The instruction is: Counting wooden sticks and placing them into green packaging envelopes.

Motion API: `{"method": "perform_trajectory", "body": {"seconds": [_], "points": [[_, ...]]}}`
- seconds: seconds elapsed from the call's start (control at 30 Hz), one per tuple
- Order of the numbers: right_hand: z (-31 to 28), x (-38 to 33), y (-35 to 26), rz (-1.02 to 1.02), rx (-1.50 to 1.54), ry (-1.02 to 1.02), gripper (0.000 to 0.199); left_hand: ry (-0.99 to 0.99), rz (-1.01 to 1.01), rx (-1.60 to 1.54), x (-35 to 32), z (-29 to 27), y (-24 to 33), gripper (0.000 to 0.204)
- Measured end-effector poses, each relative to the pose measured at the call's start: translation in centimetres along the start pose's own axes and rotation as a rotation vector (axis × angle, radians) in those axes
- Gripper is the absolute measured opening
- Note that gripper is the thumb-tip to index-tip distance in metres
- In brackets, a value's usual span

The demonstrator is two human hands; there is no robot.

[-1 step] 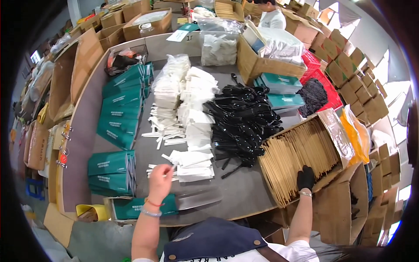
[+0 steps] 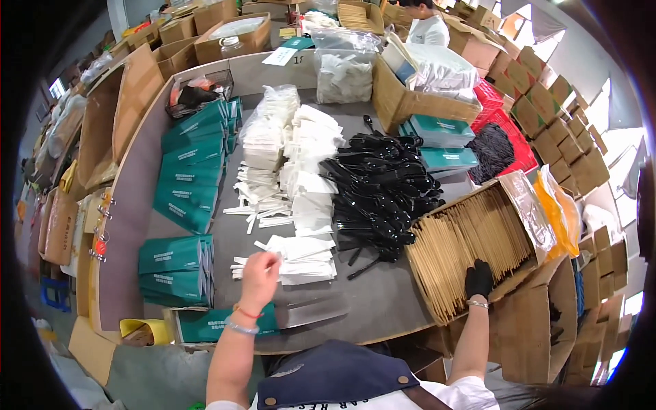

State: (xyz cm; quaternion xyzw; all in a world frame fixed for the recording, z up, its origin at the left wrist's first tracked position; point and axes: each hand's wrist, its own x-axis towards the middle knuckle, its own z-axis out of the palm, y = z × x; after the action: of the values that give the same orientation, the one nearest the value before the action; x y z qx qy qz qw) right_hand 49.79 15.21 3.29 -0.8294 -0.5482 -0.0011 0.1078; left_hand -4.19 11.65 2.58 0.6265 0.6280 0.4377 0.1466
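My bare left hand (image 2: 261, 279) hangs over the near end of the white paper packets (image 2: 301, 263), its fingers pinched together. What is in the pinch, if anything, is too small to make out. Below its wrist lies a teal printed pouch (image 2: 205, 326) with a clear plastic part (image 2: 314, 311) extending to the right. My right hand (image 2: 480, 279), in a black glove, rests on thin tan sticks (image 2: 471, 232) packed in a cardboard box. Its fingers blend into the dark glove, so their grip is hidden. Black plastic spoons (image 2: 383, 184) lie heaped between the white packets and the box.
Fanned stacks of teal pouches (image 2: 188, 178) line the table's left side. Farther back stand a wire basket (image 2: 198, 94), a bag of white packets (image 2: 344, 76) and a cardboard box (image 2: 417, 106). Red crates (image 2: 502, 130) sit at the right. A person (image 2: 428, 29) is behind the table.
My left hand has shifted slightly right and a little up over the white packets, fingers still pinched. My right hand stays in place on the sticks.
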Motion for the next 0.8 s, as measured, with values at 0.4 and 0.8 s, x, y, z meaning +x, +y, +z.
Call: {"method": "perform_trajectory", "body": {"seconds": [0.4, 0.8], "points": [[0.8, -3.3, -3.8, -0.004, 0.76, 0.403, 0.027, -0.147, 0.137, 0.469, 3.0, 5.3, 0.2, 0.036], [7.2, -10.2, -18.9, -0.42, 0.781, -0.148, 0.02, -0.078, 0.288, 0.215, 1.4, 4.2, 0.0, 0.023]]}}
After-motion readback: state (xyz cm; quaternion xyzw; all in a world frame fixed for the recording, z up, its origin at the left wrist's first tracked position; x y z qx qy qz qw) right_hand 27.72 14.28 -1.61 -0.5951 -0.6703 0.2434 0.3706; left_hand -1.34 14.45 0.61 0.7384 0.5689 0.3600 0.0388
